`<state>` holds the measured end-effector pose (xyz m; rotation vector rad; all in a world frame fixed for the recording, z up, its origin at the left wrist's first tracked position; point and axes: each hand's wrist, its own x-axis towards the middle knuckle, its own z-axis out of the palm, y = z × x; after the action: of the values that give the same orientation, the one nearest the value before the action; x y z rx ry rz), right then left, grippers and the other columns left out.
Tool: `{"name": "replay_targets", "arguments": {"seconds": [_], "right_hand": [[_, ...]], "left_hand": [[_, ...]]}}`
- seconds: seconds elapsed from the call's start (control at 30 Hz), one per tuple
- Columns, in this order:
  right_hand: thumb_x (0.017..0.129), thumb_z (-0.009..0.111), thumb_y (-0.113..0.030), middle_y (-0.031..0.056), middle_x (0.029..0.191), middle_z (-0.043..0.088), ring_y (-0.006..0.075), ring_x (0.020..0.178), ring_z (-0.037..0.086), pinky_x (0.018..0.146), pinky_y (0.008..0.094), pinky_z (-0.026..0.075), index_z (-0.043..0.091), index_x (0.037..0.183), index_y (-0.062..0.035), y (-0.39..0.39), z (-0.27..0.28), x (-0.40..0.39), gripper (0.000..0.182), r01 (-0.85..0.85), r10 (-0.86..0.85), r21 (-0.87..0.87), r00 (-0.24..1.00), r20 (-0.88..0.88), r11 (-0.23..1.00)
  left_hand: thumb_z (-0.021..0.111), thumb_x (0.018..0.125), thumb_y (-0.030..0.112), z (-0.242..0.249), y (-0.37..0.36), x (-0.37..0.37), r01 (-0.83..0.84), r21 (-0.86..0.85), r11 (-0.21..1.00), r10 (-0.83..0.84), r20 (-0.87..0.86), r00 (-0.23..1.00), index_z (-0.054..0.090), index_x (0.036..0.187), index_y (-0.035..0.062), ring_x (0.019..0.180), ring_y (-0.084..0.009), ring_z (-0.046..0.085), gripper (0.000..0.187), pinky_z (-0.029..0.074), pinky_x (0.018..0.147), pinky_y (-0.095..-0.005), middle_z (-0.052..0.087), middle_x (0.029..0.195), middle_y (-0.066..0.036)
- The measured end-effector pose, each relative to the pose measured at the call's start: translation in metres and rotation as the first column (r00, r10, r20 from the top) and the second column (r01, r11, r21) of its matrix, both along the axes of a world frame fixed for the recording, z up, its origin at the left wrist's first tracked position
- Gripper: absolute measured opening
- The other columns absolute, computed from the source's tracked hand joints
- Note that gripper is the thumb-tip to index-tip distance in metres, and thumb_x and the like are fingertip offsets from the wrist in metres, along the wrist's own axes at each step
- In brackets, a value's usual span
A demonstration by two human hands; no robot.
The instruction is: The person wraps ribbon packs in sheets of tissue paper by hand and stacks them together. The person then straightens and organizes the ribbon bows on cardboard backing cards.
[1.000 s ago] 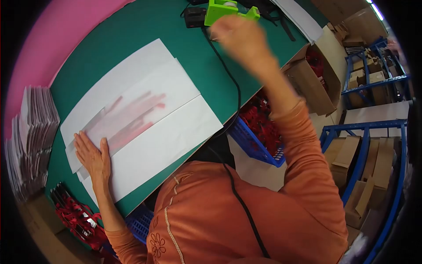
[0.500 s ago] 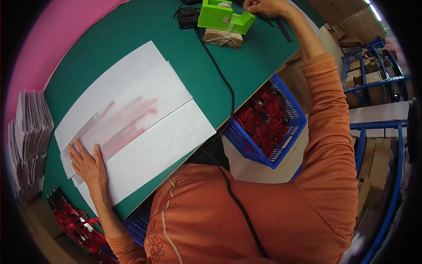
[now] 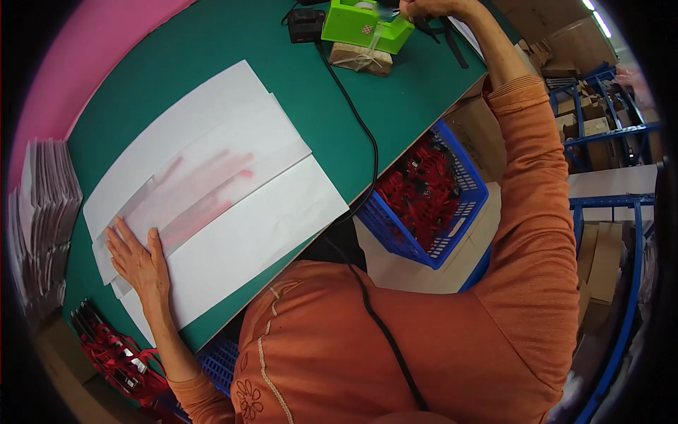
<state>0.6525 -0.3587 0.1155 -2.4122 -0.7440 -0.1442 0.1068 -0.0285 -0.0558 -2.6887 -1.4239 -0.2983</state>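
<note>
My left hand (image 3: 141, 265) lies flat, fingers apart, on the left end of a folded white paper (image 3: 205, 141). Long reddish shapes show faintly through the paper's upper layer. Beneath and beside it spreads a larger white sheet (image 3: 261, 230). At the top edge of the view, my right hand (image 3: 432, 7) is closed in a pinch at the front end of a green tape dispenser (image 3: 346, 27). A shiny strip of tape (image 3: 387, 12) runs between the roll and my fingertips. A block (image 3: 360, 59) is tied to the dispenser's side with clear tape.
The green table (image 3: 304, 92) carries a black device (image 3: 306, 25) with a black cable (image 3: 357, 116). White paper stacks (image 3: 46, 212) stand left. Red-strapped items (image 3: 116, 353) lie lower left. A blue basket (image 3: 462, 205) of red items stands by the table edge. Shelves (image 3: 611, 134) hold cartons at right.
My right hand has moved slightly right at the dispenser, and a shiny tape strip now shows by its fingers. My left hand stays on the paper. The whole view has shifted a little.
</note>
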Motion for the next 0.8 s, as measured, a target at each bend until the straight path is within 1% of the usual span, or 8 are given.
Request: {"name": "replay_targets", "arguments": {"seconds": [0.4,0.8], "right_hand": [[0.078,0.058,-0.016,0.0032,0.068,0.057,0.0167,0.058,0.051,0.067,0.0368,0.053,0.067,0.096,-0.0088,-0.022,-0.008,0.023,0.021,0.066,-0.033,0.127,0.97,-0.24,0.99],[0.078,0.059,-0.014,0.0023,0.067,0.055,0.0149,0.058,0.049,0.068,0.038,0.054,0.067,0.097,-0.009,-0.039,-0.033,0.038,0.021,0.163,-0.036,0.223,0.874,-0.484,0.961]], "left_hand": [[0.036,0.092,0.055,-0.001,0.0,0.0,0.012,0.01,1.0,-0.012,0.024,1.0,0.019,0.147,0.0135,0.138,-0.0396,0.013,0.071,0.011,0.11,-0.0527,0.014,0.151,-0.019],[0.036,0.092,0.054,-0.001,0.001,-0.001,0.019,0.019,1.0,-0.019,0.028,0.999,0.021,0.146,0.0129,0.138,-0.0398,0.014,0.07,0.011,0.11,-0.053,0.016,0.15,-0.019]]}}
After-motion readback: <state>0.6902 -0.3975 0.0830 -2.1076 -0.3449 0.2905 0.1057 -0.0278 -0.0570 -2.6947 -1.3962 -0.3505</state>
